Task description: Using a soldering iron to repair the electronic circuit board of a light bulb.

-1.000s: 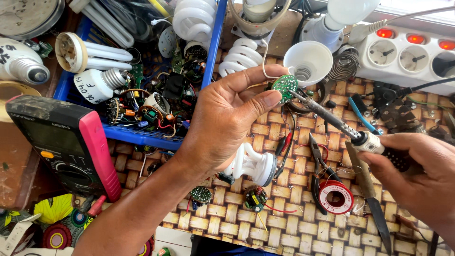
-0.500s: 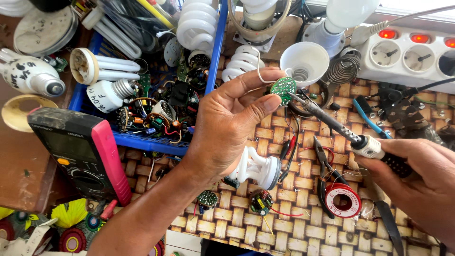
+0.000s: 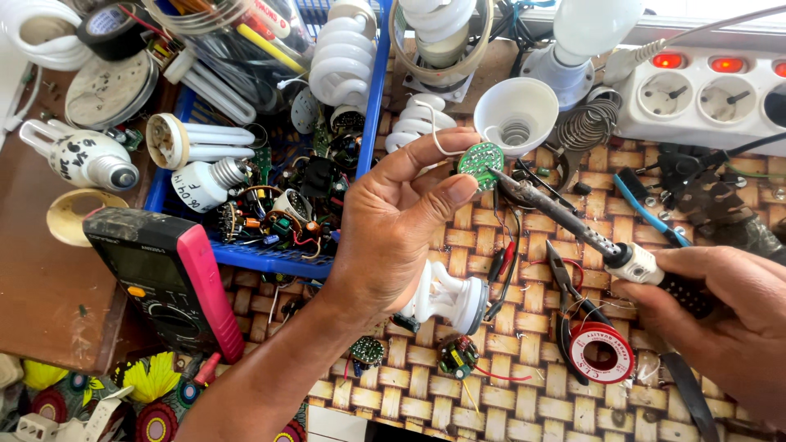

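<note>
My left hand (image 3: 399, 225) pinches a small round green circuit board (image 3: 480, 163) between thumb and fingers, held up over the woven mat (image 3: 524, 409). My right hand (image 3: 729, 307) grips the dark handle of a soldering iron (image 3: 573, 221), whose metal tip touches the edge of the board. A thin white wire loops off the board. Under my left hand lies a white spiral lamp (image 3: 446, 299) on its side.
A blue crate (image 3: 270, 259) of lamps and circuit parts sits at the upper left, a red-edged multimeter (image 3: 168, 282) beside it. Pliers (image 3: 565, 299) and a solder spool (image 3: 602, 354) lie near my right hand. A white power strip (image 3: 704, 94) and white funnel (image 3: 516, 110) stand behind.
Both hands stay locked in the same pose, iron tip on the board. The view has drifted a little, so the crate and multimeter sit further right in the picture.
</note>
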